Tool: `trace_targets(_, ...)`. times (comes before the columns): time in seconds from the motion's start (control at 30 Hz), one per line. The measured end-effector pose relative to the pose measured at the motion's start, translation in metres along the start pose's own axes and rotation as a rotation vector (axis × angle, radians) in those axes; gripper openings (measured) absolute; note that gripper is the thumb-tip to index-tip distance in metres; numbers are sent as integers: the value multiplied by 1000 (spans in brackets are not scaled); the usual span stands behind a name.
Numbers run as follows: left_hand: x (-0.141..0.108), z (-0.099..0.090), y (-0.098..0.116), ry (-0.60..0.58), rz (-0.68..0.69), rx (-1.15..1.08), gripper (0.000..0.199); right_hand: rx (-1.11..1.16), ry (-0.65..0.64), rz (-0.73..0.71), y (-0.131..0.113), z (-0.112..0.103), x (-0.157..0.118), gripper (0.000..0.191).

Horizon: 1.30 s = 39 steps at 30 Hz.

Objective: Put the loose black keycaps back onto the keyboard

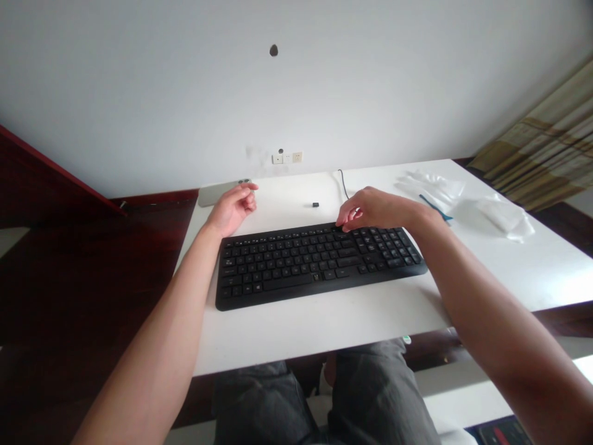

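Observation:
A black keyboard lies slightly askew on the white table, its number pad toward the right. My right hand reaches over its far edge, right of the middle. The fingers bend down and close on that edge; the tips are partly hidden. Beyond the keyboard's far left corner is my left hand, palm turned inward, fingers loosely curled and holding nothing. Just behind that hand, a grey phone rests near the table's back edge. A small black USB piece sits between the hands, behind the keyboard.
A thin dark cable runs from the table's back edge toward my right hand. Clear plastic bags and a blue strip lie at the right of the white table. Wall sockets are behind it.

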<state>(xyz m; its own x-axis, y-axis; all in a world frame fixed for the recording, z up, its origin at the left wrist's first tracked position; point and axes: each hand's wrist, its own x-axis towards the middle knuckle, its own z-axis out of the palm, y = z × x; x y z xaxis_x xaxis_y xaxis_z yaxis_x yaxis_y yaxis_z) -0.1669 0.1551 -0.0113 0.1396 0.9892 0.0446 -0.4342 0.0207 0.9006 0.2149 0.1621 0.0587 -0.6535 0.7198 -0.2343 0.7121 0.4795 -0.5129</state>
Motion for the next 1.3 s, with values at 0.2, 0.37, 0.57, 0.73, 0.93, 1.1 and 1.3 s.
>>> trace_targets(0.2, 0, 0, 0, -12, 2, 12, 23, 69, 1, -35, 13, 2, 5, 18)
trace_targets(0.37, 0, 0, 0, -13, -4, 24, 22, 115, -35, 4, 9, 3, 7, 18)
trace_targets(0.57, -1, 3, 1, 0, -4, 32, 21, 57, -45, 45, 2, 3, 8, 13)
trace_targets(0.73, -1, 3, 1, 2, -1, 29, 22, 23, -36, 100, 1, 2, 10, 13)
trace_targets(0.93, -2, 3, 2, 10, -3, 34, 22, 30, -94, 186, 1, 0, 17, 9)
trace_targets(1.1, -2, 3, 1, 6, 2, 39, 24, -7, -119, 206, -4, -2, 19, 6)
trace_targets(1.3, -2, 2, 0, 3, 17, 57, 22, -22, -140, 226, -9, -4, 19, 6)
